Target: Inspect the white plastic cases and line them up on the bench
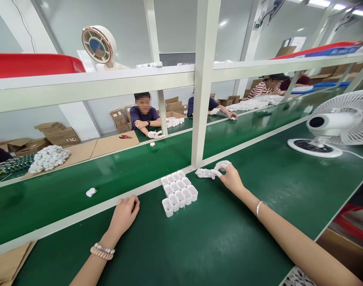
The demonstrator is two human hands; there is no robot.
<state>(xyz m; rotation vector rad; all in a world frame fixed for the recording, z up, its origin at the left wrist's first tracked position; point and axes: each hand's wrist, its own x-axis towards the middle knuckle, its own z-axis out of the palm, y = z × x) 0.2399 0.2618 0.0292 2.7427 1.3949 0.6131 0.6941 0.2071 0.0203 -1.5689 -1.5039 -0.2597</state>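
My left hand [125, 212] rests on the green table by the pale rail, its fingers curled in; I see nothing in them. A beaded bracelet circles that wrist. My right hand [231, 178] reaches forward with white coverings on its finger ends. Thumb and fingers close on a crumpled white cloth glove [206, 173] at the foot of the post. Between my hands stand rows of small white open-topped plastic cases [180, 197], packed side by side. Beyond the rail, a small white part [91, 192] lies on the green belt.
A pale post [200, 91] rises beyond the cases and carries a shelf. On the right stands a white fan [333, 119]. Co-workers sit across the belt, one with a white-covered hand [155, 135] near another small part. A pile of white pieces [50, 158] lies far left.
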